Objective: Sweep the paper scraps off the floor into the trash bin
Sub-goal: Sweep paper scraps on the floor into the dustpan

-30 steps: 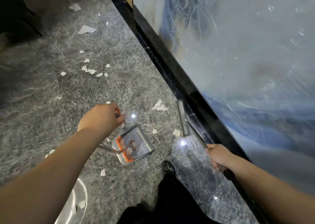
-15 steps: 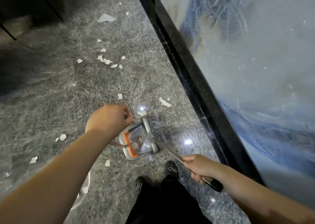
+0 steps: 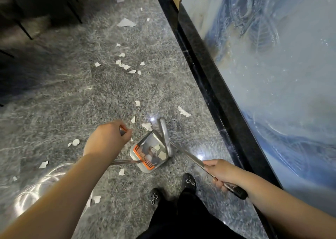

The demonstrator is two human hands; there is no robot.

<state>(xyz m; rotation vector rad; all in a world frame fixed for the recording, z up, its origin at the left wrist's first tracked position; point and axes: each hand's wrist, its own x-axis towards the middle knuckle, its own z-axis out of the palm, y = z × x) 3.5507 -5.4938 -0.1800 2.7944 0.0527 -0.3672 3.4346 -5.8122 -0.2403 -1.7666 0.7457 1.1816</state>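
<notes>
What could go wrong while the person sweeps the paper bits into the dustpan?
The broom lies across the dustpan mouth, so scraps inside might get flicked back out. The left hand holds the pan tilted by its handle; a wobble could spill them. Many scraps lie farther off and could be missed.

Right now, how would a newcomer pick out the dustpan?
Follow the black baseboard down toward the person's shoes. The dustpan sits on the grey floor between both hands, the broom head at its mouth. Only it has an orange comb edge and scraps inside.
</notes>
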